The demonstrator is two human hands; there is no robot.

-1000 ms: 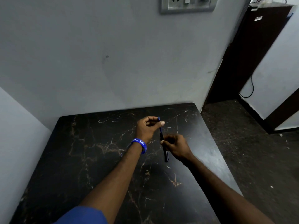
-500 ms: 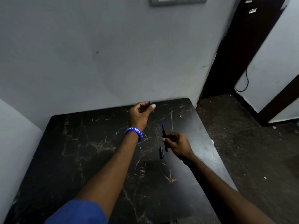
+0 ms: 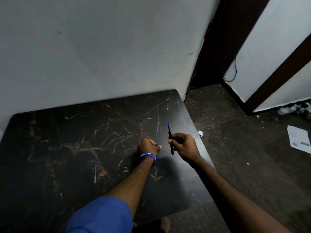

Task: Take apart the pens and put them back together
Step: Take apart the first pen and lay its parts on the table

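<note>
My right hand grips a thin black pen body held nearly upright, and a blue refill tip sticks out of its top. My left hand, with a blue wristband, is closed low over the table just left of the pen. A small blue pen part shows between its fingertips; most of that part is hidden. Both hands hover over the right half of the black marbled table.
A grey wall stands behind the table. The table's right edge drops to a dark floor with a crumpled paper scrap and a white sheet. A dark door frame stands at the back right.
The small blue part came off the pen's top in my left hand. That hand then dropped from the far table edge to beside the right hand. The view tilted down and right.
</note>
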